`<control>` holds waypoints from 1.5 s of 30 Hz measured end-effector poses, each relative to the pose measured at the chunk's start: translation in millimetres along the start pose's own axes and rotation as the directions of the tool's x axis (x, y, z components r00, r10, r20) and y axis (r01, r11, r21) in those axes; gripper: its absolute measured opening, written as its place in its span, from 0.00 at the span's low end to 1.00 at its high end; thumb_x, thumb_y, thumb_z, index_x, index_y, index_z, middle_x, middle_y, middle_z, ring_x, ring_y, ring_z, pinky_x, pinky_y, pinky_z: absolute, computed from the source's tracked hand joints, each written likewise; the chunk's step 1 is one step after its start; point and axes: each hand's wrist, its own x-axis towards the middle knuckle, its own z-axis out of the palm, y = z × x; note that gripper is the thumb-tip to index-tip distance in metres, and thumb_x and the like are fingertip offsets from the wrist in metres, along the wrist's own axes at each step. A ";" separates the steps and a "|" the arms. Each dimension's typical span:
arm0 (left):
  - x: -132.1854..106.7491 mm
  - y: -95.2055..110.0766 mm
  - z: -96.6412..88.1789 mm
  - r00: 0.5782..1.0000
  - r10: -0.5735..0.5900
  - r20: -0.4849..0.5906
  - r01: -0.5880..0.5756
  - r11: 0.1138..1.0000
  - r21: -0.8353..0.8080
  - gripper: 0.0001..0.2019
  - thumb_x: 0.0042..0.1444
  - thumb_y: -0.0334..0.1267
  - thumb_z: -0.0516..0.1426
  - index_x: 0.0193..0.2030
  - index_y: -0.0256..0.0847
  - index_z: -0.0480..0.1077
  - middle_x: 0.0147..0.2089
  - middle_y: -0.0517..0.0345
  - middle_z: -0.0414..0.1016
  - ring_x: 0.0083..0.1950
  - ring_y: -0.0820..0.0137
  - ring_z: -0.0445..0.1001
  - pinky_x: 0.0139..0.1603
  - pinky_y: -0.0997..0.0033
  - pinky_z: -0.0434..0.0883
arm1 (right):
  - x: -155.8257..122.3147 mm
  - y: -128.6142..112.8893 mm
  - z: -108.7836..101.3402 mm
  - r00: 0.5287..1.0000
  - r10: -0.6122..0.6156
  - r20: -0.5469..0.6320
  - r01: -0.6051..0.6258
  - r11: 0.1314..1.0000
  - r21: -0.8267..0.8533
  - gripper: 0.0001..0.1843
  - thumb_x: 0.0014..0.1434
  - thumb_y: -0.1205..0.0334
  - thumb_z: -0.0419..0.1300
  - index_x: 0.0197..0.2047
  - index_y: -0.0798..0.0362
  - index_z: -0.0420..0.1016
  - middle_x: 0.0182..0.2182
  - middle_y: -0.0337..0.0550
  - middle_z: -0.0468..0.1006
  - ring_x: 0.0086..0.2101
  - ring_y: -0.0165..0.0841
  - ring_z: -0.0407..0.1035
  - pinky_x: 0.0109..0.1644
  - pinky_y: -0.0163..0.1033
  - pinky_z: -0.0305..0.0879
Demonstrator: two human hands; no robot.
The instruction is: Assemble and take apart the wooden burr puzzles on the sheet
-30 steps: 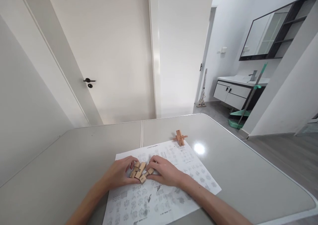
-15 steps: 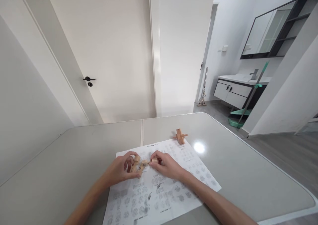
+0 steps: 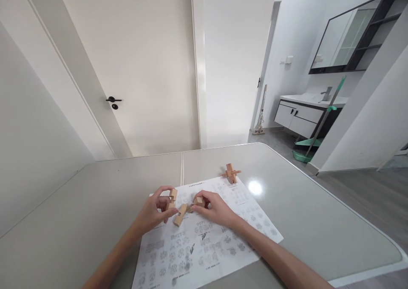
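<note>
Grey rectangular table (image 3: 95, 204). White printed diagram sheet (image 3: 210, 246) lying on it. Left hand (image 3: 152, 212), fingers closed on upright pale wooden notched block (image 3: 172, 196). Right hand (image 3: 214, 207) pinching second pale wooden block (image 3: 198, 201). Loose wooden bar (image 3: 180, 215) between hands, on sheet. Assembled wooden cross puzzle (image 3: 231, 173) at sheet's far corner.

Nothing here can actually be read. The printed sheet (image 3: 204, 242) on the grey table (image 3: 95, 212) carries a short heading line along its far edge, toward 12 o'clock, and rows of small diagrams with tiny captions running down toward 6 o'clock, but all of it is too small and blurred to make out a single word or number. The wooden pieces (image 3: 180, 214) lying on the sheet and the assembled wooden cross (image 3: 231, 174) at its 1 o'clock corner show no legible marks either.
</note>
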 end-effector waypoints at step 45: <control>-8.5 7.0 33.1 0.999 0.043 0.009 -0.042 0.996 -0.074 0.31 0.55 0.48 0.66 0.63 0.45 0.62 0.38 0.59 0.75 0.31 0.71 0.74 0.33 0.67 0.77 | -3.1 -9.3 -4.1 0.982 0.112 0.149 -0.179 0.794 0.581 0.24 0.63 0.38 0.62 0.42 0.52 0.73 0.36 0.45 0.82 0.28 0.30 0.69 0.36 0.40 0.67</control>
